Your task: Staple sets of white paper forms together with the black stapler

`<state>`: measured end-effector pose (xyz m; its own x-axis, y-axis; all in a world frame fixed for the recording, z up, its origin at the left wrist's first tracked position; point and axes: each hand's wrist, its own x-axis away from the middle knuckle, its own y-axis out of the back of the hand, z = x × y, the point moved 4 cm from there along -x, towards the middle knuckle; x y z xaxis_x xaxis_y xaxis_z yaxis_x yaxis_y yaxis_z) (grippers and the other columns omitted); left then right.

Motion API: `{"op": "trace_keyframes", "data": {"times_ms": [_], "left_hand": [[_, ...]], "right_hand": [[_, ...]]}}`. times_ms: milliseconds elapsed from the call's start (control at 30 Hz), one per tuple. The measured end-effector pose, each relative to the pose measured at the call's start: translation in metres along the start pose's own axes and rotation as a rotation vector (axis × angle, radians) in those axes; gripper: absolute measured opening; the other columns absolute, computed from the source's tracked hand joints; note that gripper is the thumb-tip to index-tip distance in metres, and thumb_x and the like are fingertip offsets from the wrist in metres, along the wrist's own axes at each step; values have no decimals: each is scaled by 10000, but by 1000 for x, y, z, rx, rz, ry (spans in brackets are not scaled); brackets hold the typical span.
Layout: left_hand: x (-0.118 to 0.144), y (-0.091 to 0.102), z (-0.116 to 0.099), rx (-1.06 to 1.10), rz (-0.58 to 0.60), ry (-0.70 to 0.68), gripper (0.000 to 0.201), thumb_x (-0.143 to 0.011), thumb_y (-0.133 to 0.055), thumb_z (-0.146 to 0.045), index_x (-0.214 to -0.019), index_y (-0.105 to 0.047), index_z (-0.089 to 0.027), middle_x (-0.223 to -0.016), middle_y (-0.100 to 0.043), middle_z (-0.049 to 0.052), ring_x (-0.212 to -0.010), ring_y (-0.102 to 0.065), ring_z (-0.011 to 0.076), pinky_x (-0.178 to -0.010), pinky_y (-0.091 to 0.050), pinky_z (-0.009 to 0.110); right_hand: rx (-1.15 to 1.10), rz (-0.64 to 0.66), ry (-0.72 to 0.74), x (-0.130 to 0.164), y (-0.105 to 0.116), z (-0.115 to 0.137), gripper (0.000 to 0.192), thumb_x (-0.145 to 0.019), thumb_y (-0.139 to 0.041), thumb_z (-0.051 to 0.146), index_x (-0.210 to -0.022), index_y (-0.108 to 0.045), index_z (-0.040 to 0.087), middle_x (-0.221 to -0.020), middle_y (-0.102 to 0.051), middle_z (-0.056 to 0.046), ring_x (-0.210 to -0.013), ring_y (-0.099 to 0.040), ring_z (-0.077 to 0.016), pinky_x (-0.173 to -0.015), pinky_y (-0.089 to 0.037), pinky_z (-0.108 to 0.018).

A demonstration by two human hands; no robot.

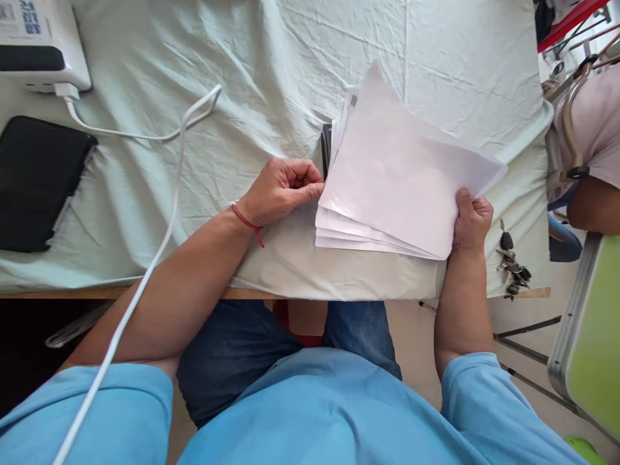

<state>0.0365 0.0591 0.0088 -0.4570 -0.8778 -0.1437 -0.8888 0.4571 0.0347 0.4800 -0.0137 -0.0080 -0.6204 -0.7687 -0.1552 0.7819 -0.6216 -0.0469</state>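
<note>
A stack of several white paper sheets (397, 181) lies fanned on a pale green cloth-covered table (271, 84). My right hand (471, 219) grips the stack's near right corner, thumb on top. My left hand (283, 189), with a red string at the wrist, pinches the left edge of the sheets with curled fingers. A dark flat object (326, 148) peeks out from under the stack's left side; most of it is hidden.
A white cable (159, 213) runs from a white device (39, 48) at the far left toward me. A black case (36, 181) lies at the left. Keys (512, 265) hang at the table's right edge. Another person's arm (593, 206) is at right.
</note>
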Motion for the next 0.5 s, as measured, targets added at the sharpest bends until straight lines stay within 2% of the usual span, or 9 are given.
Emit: {"op": "trace_keyframes", "data": {"times_ms": [200, 333, 500], "left_hand": [[1, -2, 0, -38, 24, 32, 286, -858, -988, -409, -788, -776, -228, -751, -687, 14, -701, -548, 145, -651, -435, 316], [1, -1, 1, -12, 35, 25, 230, -842, -948, -374, -799, -779, -223, -753, -697, 4, -701, -566, 137, -647, -434, 296], [0, -1, -2, -30, 48, 26, 232, -854, -913, -363, -801, -741, -216, -742, -649, -16, -683, -533, 126, -640, -426, 280]], "right_hand": [[22, -10, 5, 0, 0, 3, 522, -724, -1173, 592, -938, -915, 191, -1038, -917, -56, -969, -769, -193, -887, -707, -330], [50, -23, -32, 2, 1, 4, 462, -790, -1144, 541, -938, -883, 190, -1013, -890, -53, -965, -767, -203, -899, -709, -352], [48, -32, -33, 0, 0, 3, 424, -772, -1137, 503, -912, -890, 189, -1002, -893, -48, -930, -749, -183, -876, -693, -322]]}}
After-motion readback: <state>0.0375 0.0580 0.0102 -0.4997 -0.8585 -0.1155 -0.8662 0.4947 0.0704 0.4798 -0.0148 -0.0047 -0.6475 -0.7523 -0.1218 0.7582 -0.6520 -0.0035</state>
